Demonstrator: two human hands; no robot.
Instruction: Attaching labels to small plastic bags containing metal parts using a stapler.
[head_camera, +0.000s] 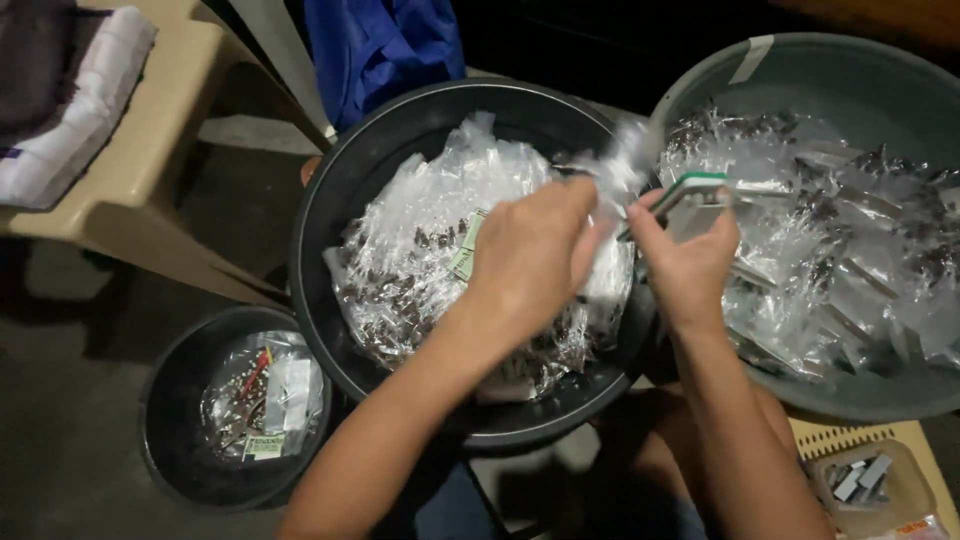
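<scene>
Over black basin (330, 200), left hand (530, 255) pinching packet (615, 165)

Chair: a beige plastic chair (150, 170) stands at my upper left, on a dark floor.
On the chair: a folded white cloth (70, 120) with something dark lying over its far end.
Small tub: a little black tub (170, 440) sits at my lower left, just beside the big black one; inside I see a few clear packets (262, 395), a red bit and a small pale label.
Blue cloth: a blue fabric (385, 50) hangs at the top, behind the basins.
Container: at my lower right a clear plastic tub (865, 485) with small grey metal pieces rests on a pale yellow perforated tray (835, 437).
</scene>
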